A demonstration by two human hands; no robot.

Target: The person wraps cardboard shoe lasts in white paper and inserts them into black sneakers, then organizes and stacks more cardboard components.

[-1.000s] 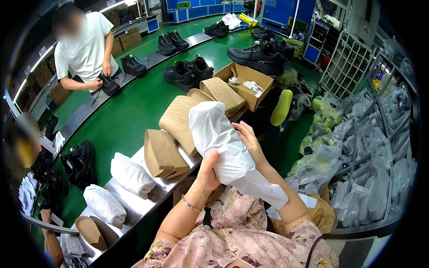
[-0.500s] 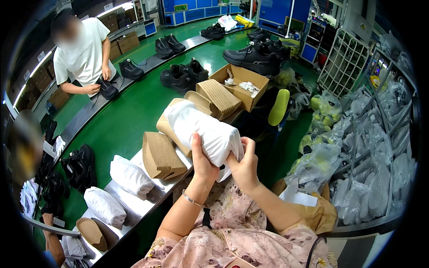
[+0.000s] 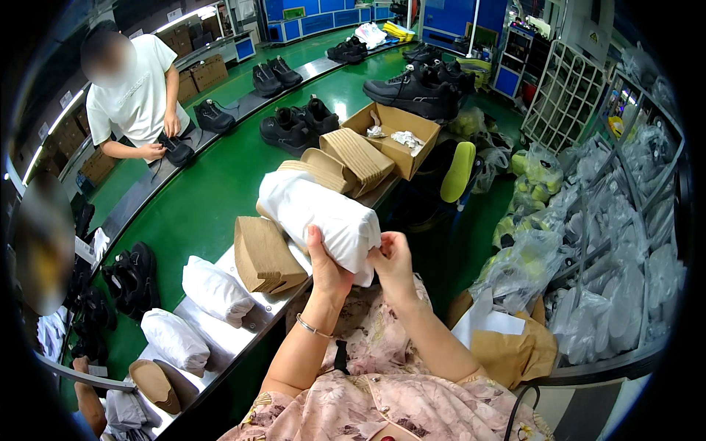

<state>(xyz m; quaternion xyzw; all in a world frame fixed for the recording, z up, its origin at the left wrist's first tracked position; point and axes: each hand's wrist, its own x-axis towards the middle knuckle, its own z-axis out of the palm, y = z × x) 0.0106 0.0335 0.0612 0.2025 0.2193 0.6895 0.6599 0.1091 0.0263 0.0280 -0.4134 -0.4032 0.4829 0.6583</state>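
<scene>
A white paper-wrapped bundle [image 3: 312, 213] lies tilted across the middle of the view, over the metal bench edge. My left hand [image 3: 329, 264] is wrapped round its near underside, thumb up along the front. At the bundle's right end, the fingers of my right hand [image 3: 393, 266] pinch the loose wrapping paper. What is inside the wrapping is hidden. Just left of the bundle stands a stack of brown cardboard inserts [image 3: 266, 257]; another stack of inserts [image 3: 360, 156] sits beyond it.
Two white wrapped bundles [image 3: 213, 290] [image 3: 174, 340] lie along the metal bench. An open carton [image 3: 408, 140] with crumpled paper stands beyond. Black shoes [image 3: 283, 128] rest on the green surface. Bagged insoles [image 3: 603, 309] fill a rack at right. A co-worker [image 3: 140, 88] handles a shoe across the line.
The bundle has shifted slightly left and down. My right hand has moved left with it, its fingers now drawn together at the paper's end.
</scene>
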